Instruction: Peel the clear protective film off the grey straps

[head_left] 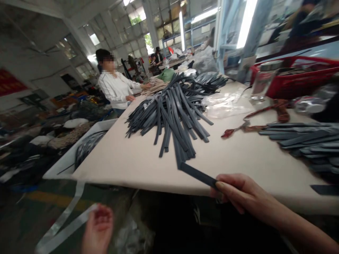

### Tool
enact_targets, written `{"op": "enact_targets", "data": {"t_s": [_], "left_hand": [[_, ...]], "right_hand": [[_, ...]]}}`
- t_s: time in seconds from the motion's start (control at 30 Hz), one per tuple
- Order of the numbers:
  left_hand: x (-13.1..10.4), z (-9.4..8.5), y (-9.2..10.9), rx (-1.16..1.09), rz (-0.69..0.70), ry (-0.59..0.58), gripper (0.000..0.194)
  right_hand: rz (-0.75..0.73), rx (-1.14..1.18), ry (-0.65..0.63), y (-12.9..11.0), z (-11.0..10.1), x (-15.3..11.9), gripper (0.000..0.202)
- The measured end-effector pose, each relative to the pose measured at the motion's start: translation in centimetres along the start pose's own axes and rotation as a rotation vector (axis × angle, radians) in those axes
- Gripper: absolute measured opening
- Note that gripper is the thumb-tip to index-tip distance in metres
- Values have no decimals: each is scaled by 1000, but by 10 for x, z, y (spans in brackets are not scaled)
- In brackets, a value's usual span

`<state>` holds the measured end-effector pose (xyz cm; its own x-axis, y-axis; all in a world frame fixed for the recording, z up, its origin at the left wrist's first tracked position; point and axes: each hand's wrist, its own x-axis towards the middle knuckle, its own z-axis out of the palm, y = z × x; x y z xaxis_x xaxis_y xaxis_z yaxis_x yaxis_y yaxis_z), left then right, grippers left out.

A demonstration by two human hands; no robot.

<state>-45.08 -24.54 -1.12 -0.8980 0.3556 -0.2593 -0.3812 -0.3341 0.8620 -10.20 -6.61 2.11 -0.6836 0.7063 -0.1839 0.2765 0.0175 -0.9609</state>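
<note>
Grey strap pinched in right hand at table edge, left hand low, loosely curled, empty

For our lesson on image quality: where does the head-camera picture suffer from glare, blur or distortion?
Head view: ceiling tube lights blow out to white glare; the red basket and right edge smear with blur; wide-angle distortion bends the table; the dark strip in the right hand stays fairly sharp; the left hand sits in dim shadow.
</note>
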Motion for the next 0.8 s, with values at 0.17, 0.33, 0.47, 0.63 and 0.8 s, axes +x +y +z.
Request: {"op": "enact_targets", "data": {"t_s": [0.17, 0.33, 0.47, 0.63, 0.8], "left_hand": [[-9, -16, -58, -152, -365, 136, 31], [-40, 0, -78, -240, -508, 130, 22], [-48, 5, -78, -255, -535, 111, 17], [-51, 4, -85, -263, -558, 93, 20], [-49, -1, -87, -262, -557, 90, 16]], "right_hand": [[-71, -343, -275, -2, 52, 7, 39], [-147, -546, -281, 2, 85, 20, 33], [-206, -611, -210, 4, 103, 36, 30], [-211, -635, -200, 6, 117, 50, 28], [-165, -629, -213, 10, 117, 53, 30]]}}
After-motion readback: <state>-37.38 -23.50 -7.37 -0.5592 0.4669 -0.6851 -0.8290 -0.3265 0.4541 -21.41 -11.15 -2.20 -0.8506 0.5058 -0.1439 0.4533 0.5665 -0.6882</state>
